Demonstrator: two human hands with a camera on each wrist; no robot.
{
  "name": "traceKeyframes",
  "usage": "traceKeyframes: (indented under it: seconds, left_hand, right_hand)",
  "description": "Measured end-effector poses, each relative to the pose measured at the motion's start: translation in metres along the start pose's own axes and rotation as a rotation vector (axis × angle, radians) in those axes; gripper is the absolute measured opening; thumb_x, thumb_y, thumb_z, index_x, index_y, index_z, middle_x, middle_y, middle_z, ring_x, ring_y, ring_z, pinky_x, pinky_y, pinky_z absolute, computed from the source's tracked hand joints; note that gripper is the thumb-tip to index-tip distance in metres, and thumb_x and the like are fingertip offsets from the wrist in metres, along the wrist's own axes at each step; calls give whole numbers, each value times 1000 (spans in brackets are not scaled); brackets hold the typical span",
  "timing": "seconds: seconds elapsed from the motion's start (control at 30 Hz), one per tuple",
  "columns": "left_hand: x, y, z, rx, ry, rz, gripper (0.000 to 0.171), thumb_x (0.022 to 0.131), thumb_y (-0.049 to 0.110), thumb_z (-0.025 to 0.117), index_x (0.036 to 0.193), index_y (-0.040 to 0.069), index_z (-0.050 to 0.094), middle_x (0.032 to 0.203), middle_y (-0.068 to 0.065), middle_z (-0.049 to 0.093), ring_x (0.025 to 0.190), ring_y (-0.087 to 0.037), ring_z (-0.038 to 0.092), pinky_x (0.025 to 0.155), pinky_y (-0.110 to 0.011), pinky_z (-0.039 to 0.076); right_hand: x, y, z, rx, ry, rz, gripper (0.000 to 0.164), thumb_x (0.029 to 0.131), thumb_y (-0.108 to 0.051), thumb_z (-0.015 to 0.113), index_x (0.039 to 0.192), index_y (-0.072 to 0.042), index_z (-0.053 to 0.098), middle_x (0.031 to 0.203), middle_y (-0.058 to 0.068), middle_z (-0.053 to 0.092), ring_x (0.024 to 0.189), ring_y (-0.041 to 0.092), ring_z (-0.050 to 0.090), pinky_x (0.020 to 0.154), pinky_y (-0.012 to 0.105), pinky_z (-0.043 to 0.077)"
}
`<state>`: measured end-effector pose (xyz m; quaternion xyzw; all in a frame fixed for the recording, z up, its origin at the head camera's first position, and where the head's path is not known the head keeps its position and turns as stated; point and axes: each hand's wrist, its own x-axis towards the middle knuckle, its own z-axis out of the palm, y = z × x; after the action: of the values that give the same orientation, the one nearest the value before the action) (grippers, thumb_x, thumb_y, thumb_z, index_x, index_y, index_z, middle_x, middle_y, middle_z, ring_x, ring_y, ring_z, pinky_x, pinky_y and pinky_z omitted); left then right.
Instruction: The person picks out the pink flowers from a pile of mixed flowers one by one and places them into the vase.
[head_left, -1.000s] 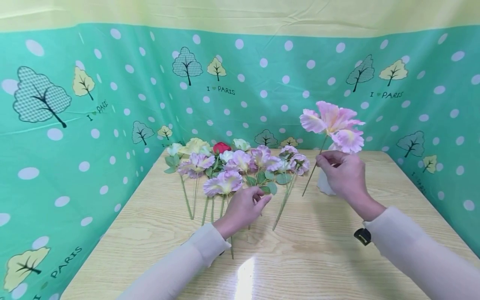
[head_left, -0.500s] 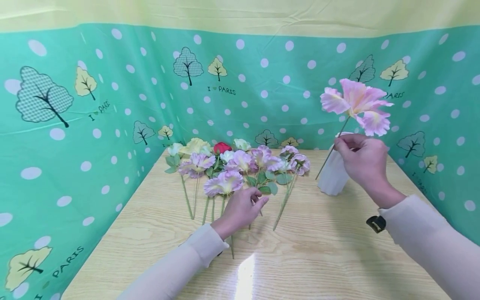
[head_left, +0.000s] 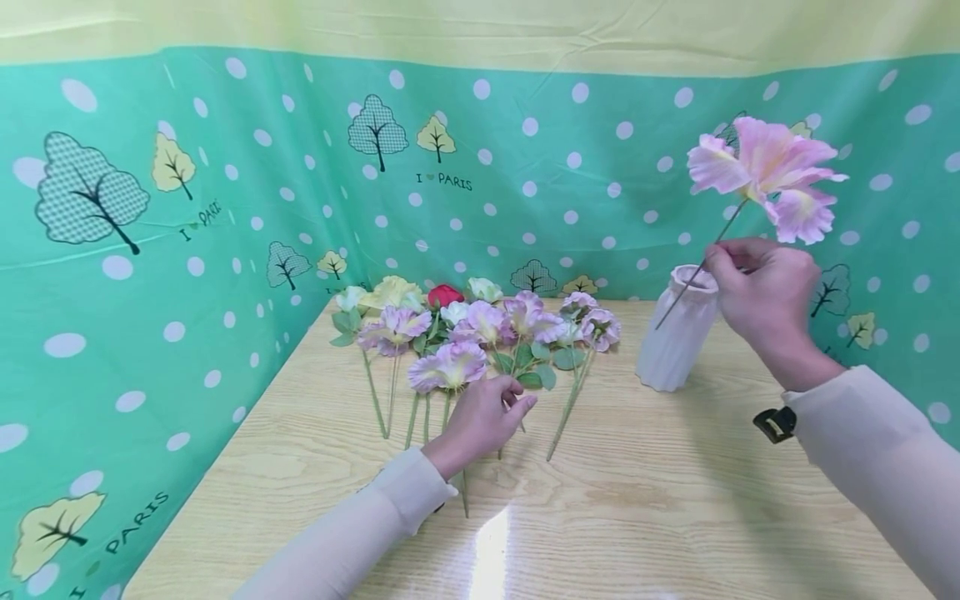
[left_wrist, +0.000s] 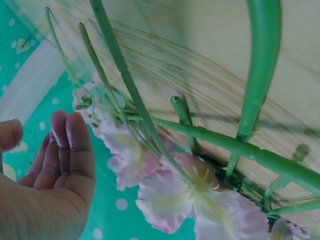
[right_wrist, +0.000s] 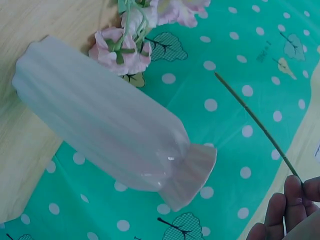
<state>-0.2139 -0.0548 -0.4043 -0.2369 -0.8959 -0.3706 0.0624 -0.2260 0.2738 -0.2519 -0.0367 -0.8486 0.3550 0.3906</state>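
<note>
A pink artificial flower (head_left: 772, 171) is held up by my right hand (head_left: 776, 300), which pinches its thin stem between thumb and fingers. That stem (right_wrist: 255, 117) slants down, its lower end apart from the vase in the right wrist view. Just left of the hand stands a white fluted vase (head_left: 675, 342), upright on the table. My left hand (head_left: 483, 417) hovers by the flower stems with its fingers loosely bent and nothing between them. In the left wrist view the left palm (left_wrist: 50, 200) is beside several green stems (left_wrist: 132, 95) and a pale pink bloom (left_wrist: 165, 200).
Several artificial flowers lie across the back of the wooden table (head_left: 615, 500), among them a lilac one (head_left: 448, 367), a red one (head_left: 445, 295) and a yellow one (head_left: 392, 293). A green dotted curtain (head_left: 525, 208) encloses the table's back and sides.
My right hand has carried the pink flower up and to the right, uncovering the vase and bringing the stem in front of its mouth. The left hand has barely moved.
</note>
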Motion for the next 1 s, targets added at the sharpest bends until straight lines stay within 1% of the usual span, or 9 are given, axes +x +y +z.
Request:
traceKeyframes:
  seconds: [0.07, 0.13, 0.17, 0.33, 0.57, 0.73, 0.87, 0.93, 1.0]
  left_hand:
    - [0, 0, 0, -1, -4, -2, 26, 101, 29, 68, 107, 5, 73, 82, 2, 71, 64, -5, 60, 64, -26, 53]
    - [0, 0, 0, -2, -7, -3, 27, 101, 29, 68, 108, 4, 73, 82, 2, 70, 64, -5, 59, 64, -26, 53]
    - [0, 0, 0, -1, -9, -6, 27, 101, 30, 68, 108, 4, 73, 82, 2, 70, 64, -5, 59, 64, -26, 53]
    - [0, 1, 0, 2, -13, -11, 27, 101, 31, 67, 108, 5, 73, 83, 2, 70, 63, -4, 59, 64, -26, 53]
    - [1, 1, 0, -10, -12, -4, 29, 101, 30, 67, 110, 3, 73, 83, 1, 71, 60, -4, 58, 62, -26, 52]
    - [1, 1, 1, -13, -13, -1, 26, 101, 29, 67, 108, 5, 74, 83, 1, 71, 58, -4, 57, 60, -26, 51]
    - [1, 0, 2, -11, -13, -7, 26, 101, 29, 67, 108, 6, 73, 83, 1, 70, 58, -5, 56, 59, -26, 51]
    - [1, 0, 2, -9, -13, -11, 26, 101, 30, 67, 108, 6, 73, 83, 2, 69, 58, -5, 56, 59, -26, 50]
    - [1, -1, 3, -10, -12, -11, 25, 101, 30, 68, 108, 6, 73, 83, 2, 69, 58, -5, 56, 59, -26, 50]
  right_hand:
    - [3, 0, -3, 26, 13, 6, 29, 96, -26, 68, 102, 0, 80, 72, -27, 63, 64, -14, 56, 56, 6, 42]
    - [8, -1, -6, 57, 30, 16, 29, 96, -24, 68, 102, 2, 79, 69, -31, 60, 64, -13, 58, 58, 7, 43]
    - [10, -2, -8, 77, 31, 31, 29, 96, -25, 68, 103, 2, 79, 67, -36, 57, 65, -12, 60, 59, 7, 44]
    - [22, -2, -17, 142, 58, 107, 27, 95, -24, 70, 106, 0, 79, 68, -33, 61, 67, -9, 63, 64, 7, 47]
    - [31, -2, -26, 230, 80, 194, 20, 94, -24, 73, 107, -10, 81, 73, -25, 67, 70, -5, 66, 60, 7, 48]
    - [33, 1, -27, 257, 105, 228, 21, 95, -24, 74, 109, -11, 80, 76, -22, 69, 72, -4, 67, 59, 8, 48]
    - [36, 3, -25, 276, 177, 255, 10, 94, -23, 75, 102, -21, 82, 76, -22, 69, 73, -5, 65, 69, 10, 47]
    - [37, 4, -24, 258, 201, 267, 8, 94, -25, 75, 99, -27, 81, 76, -25, 69, 73, -6, 64, 74, 11, 46]
    - [38, 6, -22, 230, 205, 280, 7, 94, -26, 75, 99, -28, 80, 75, -27, 67, 73, -8, 62, 81, 12, 44]
